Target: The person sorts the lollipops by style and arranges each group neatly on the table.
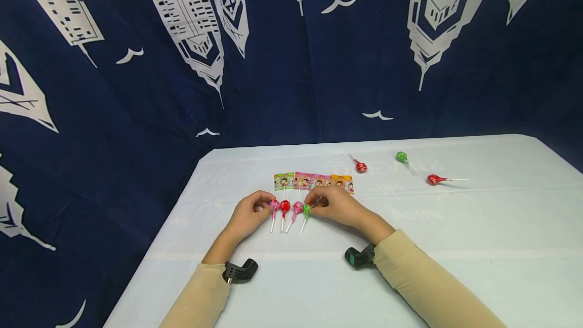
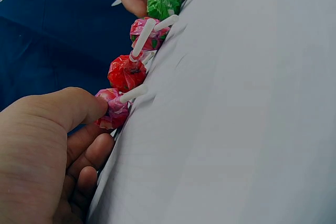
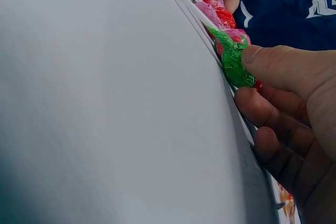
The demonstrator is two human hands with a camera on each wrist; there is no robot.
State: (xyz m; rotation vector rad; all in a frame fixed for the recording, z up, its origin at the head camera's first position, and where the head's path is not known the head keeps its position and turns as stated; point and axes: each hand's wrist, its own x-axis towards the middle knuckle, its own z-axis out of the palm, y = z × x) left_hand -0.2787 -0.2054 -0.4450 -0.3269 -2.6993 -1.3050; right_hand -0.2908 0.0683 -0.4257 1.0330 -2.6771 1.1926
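Note:
Several wrapped lollipops lie side by side on the white table in the head view. At the row's left end my left hand (image 1: 248, 215) pinches a pink lollipop (image 2: 113, 109) between thumb and fingers. Beside it lies a red lollipop (image 1: 285, 206), then another pink lollipop (image 1: 298, 207). My right hand (image 1: 337, 205) holds the green lollipop (image 3: 235, 59) at the right end, thumb on its wrapped head. White sticks point toward me; two more sticks stick out on the far side. Just beyond lies a strip of colourful packets (image 1: 314, 181), partly behind my right hand.
Farther back on the right of the table (image 1: 455, 227) lie a red lollipop (image 1: 361, 167), a green lollipop (image 1: 402, 157) and another red lollipop (image 1: 434, 179). A dark blue cloth (image 1: 291, 90) with white building prints hangs behind the table.

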